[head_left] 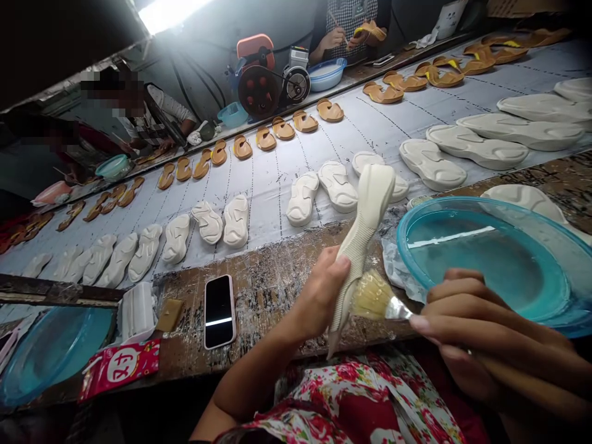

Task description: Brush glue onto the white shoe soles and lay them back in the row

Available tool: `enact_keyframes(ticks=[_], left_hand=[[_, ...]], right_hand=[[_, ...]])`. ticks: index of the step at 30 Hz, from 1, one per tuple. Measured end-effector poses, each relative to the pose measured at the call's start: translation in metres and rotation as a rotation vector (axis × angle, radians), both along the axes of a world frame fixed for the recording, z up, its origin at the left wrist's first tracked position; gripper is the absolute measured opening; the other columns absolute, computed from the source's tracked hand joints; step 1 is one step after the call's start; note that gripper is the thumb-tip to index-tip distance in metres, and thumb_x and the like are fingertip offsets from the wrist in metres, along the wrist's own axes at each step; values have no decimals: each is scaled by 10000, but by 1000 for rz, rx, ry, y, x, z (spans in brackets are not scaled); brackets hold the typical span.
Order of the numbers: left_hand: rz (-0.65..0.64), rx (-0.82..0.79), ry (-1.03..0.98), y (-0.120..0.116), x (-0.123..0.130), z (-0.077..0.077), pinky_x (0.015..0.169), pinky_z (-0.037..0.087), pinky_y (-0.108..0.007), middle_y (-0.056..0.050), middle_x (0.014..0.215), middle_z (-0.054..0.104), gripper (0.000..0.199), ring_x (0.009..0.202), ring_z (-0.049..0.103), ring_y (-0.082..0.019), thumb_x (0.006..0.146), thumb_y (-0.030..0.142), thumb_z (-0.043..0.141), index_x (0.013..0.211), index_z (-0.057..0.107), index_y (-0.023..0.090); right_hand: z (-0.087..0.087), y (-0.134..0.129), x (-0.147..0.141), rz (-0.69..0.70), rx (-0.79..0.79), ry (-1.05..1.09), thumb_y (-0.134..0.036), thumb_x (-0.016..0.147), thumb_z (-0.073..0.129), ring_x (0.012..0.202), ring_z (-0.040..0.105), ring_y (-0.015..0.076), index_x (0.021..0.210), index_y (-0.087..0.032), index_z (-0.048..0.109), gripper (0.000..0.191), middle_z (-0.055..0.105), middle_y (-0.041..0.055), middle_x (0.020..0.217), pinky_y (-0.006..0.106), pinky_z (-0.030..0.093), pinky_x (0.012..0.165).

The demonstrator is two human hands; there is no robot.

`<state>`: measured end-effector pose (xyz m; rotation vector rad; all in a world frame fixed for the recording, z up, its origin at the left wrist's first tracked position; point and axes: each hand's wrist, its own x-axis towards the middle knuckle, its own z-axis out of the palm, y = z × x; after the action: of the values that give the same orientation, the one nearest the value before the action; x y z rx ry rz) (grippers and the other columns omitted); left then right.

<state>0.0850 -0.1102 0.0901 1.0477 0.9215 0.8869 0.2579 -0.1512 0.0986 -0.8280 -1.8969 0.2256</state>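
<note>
My left hand [319, 296] is closed round a cream shoe sole [365, 225], held on edge above the front of the workbench with its thick heel end up. In my right hand [490, 333] is a brush [372, 295] with pale bristles and a metal ferrule. The bristles touch the side of the sole near its lower end. Just beyond my right hand stands a turquoise basin [404, 237] with cloudy liquid in it. More cream soles [338, 187] lie in a row on the white belt.
Tan sandal uppers [305, 121] line the far side of the belt [263, 179]. A phone [219, 311] and a red packet [120, 368] lie to the left, near another basin [60, 345]. Co-workers sit opposite, one holding a brush and a sandal upper [371, 31]. A motor [296, 80] stands behind.
</note>
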Motion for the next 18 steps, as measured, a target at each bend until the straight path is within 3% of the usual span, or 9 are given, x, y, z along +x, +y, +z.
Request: enact_keyframes(ticks=[3,6,9,12,15,18], left_hand=[[5,105,92,-1,-2,9,931,318,-271,-76,1089,544,331,1103,412,-233,851,369,455,1015,639,148],[78,127,134,-1,0,9,868,342,-255,-64,1012,555,330,1004,451,-205,866,369,425,971,647,149],[186,68,125,2,3,0,754,385,-252,-57,965,555,389,886,490,-179,867,449,391,979,619,154],[331,-9,-21,7,8,-10,739,429,-275,-60,923,580,502,890,534,-203,816,581,398,1021,566,155],[483,-71,-267,13,9,-13,792,456,-323,-68,861,613,580,936,565,-238,800,643,337,1017,550,149],[461,-222,-508,18,7,-6,846,458,-376,-90,877,634,618,987,573,-261,829,610,222,1064,552,143]], right_hand=[[9,5,1,40,4,-115,-132,798,460,650,533,96,873,-198,540,128,565,-18,636,327,352,779],[10,0,-4,100,106,-155,-142,799,486,654,519,86,835,-176,564,93,548,-21,611,305,337,766],[8,-14,-14,45,10,-194,-136,836,469,784,543,104,902,-163,574,127,590,0,711,301,344,819],[4,-25,-23,4,18,-244,-124,873,390,864,548,121,921,-144,582,199,612,21,797,314,331,818],[-4,-27,-29,42,72,-237,-108,871,376,826,540,123,902,-129,598,225,585,15,736,332,310,793],[-10,-24,-26,75,-1,-180,-102,854,390,833,521,116,920,-155,606,232,567,8,738,333,306,813]])
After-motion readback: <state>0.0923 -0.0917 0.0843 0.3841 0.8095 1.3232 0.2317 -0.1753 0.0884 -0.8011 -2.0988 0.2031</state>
